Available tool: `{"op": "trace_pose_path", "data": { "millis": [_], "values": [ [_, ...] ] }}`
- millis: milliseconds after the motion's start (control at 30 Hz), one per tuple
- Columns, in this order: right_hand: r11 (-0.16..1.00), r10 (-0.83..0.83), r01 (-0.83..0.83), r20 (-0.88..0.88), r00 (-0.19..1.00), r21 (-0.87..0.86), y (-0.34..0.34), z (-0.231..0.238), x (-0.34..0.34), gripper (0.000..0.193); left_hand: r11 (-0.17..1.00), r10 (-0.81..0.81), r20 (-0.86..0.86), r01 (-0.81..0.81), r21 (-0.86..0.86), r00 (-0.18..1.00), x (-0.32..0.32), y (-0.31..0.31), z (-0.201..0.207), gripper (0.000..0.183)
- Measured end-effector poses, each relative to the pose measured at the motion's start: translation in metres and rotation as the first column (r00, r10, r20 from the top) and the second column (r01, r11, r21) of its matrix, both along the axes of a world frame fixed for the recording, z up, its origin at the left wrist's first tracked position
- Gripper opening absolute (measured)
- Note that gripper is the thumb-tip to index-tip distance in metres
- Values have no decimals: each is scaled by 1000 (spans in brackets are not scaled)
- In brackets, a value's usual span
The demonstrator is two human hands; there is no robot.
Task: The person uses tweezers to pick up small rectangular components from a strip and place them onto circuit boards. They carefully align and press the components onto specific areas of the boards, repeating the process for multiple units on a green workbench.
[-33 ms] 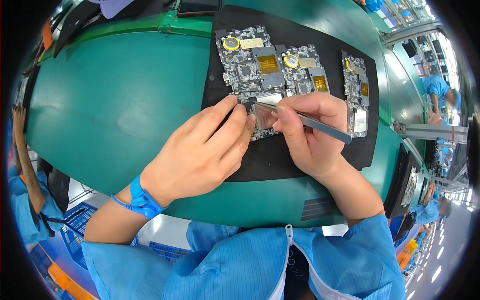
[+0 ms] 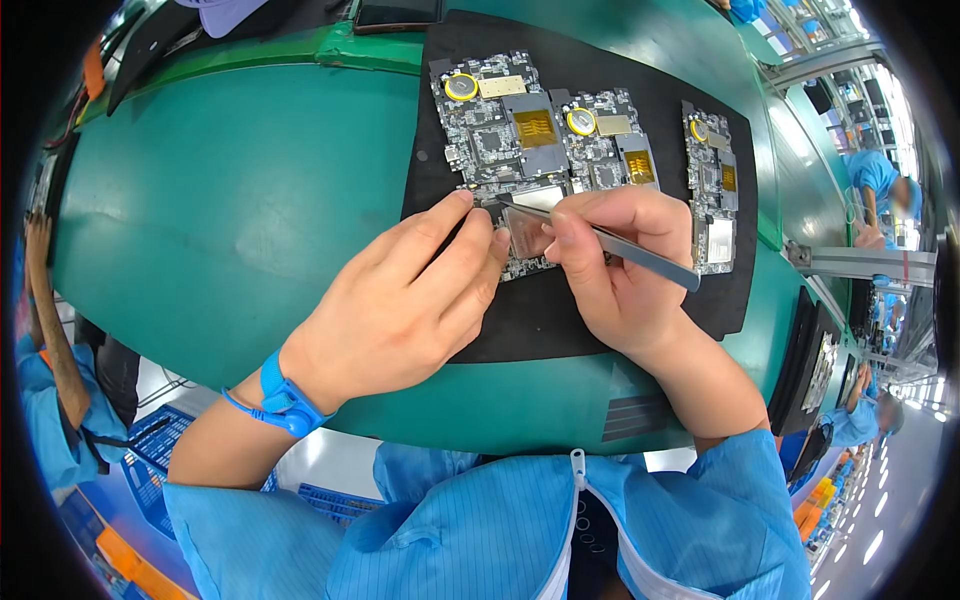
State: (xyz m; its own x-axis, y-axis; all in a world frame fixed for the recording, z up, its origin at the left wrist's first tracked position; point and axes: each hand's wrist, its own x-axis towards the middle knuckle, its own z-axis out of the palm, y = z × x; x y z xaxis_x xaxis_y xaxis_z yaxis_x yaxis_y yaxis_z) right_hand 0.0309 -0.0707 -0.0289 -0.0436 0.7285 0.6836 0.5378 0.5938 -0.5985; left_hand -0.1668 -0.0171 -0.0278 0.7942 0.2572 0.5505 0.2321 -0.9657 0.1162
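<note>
My right hand [image 2: 628, 262] is closed round a pair of grey metal tweezers [image 2: 648, 258]. Their tips reach left onto the lower part of a dark circuit board [image 2: 492, 140], close to the fingertips of my left hand [image 2: 400, 290]. That left hand holds the board's lower left edge with bent fingers; its thumb is hidden underneath. A clear film-like piece [image 2: 525, 232] lies beneath the tweezers, partly covered. On the board are a round yellow-rimmed coin cell [image 2: 461, 87] and an amber patch [image 2: 535, 128]. What the tips touch is too small to tell.
A second circuit board [image 2: 605, 150] adjoins the first, and a third board [image 2: 712, 185] lies farther right. All rest on a black mat [image 2: 560, 335] over a green table [image 2: 240, 200]. A blue wrist strap [image 2: 290, 405] circles my left wrist. Other people work at both sides.
</note>
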Motion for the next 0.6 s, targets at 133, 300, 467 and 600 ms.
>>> {"op": "trace_pose_path", "data": {
  "millis": [133, 300, 467, 600],
  "values": [
    [1000, 3, -1, 93, 996, -29, -5, 7, 2, 18, 1000, -7, 18, 7, 17, 1000, 1, 1, -1, 43],
    [997, -36, 18, -242, 970, -77, -6, 12, -2, 17, 1000, 0, -10, 0, 5, 1000, 0, 0, 5, 42],
    [990, -106, 96, -99, 989, -102, -6, 7, -1, 20, 997, 9, -32, -11, -81, 999, 2, -1, 9, 39],
    [997, -77, 74, -91, 993, -36, -19, 24, 3, 20, 996, -35, -126, 24, -84, 991, 1, 1, 18, 35]
  ]
}}
